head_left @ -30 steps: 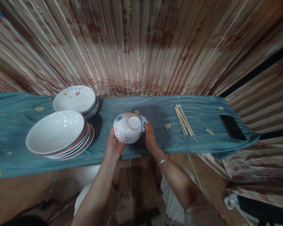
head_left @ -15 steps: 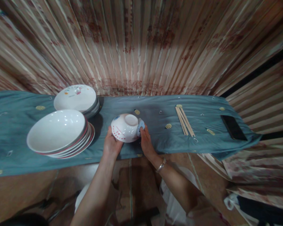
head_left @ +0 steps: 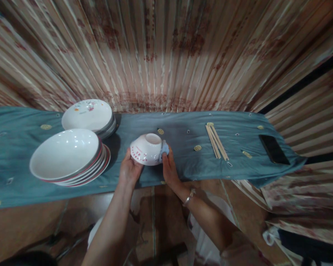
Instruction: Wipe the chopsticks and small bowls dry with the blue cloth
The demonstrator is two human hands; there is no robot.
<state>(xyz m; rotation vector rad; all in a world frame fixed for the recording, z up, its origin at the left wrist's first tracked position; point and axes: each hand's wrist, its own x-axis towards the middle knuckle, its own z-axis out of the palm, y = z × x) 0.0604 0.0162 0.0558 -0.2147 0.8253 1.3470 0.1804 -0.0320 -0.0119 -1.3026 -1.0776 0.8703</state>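
Note:
A white bowl [head_left: 147,149] with red markings is held bottom-up over the near half of the table, its foot ring facing up. My left hand [head_left: 129,168] grips its left side, fingers partly hidden beneath it. On the bowl's right side, my right hand [head_left: 170,166] presses a small light-blue cloth [head_left: 165,147] against the outer wall. A silver bracelet circles the right wrist.
At the left stand a stack of large white bowls and red-rimmed plates [head_left: 66,155] and, behind it, a stack of flower-patterned plates [head_left: 87,116]. Several wooden chopsticks [head_left: 216,142] and a black phone [head_left: 274,149] lie to the right on the blue tablecloth [head_left: 183,122]. A curtain [head_left: 166,55] hangs behind.
The bowl has turned in my hands, so its red markings sit differently and a dark mark shows near the cloth. My right hand and cloth have shifted slightly left.

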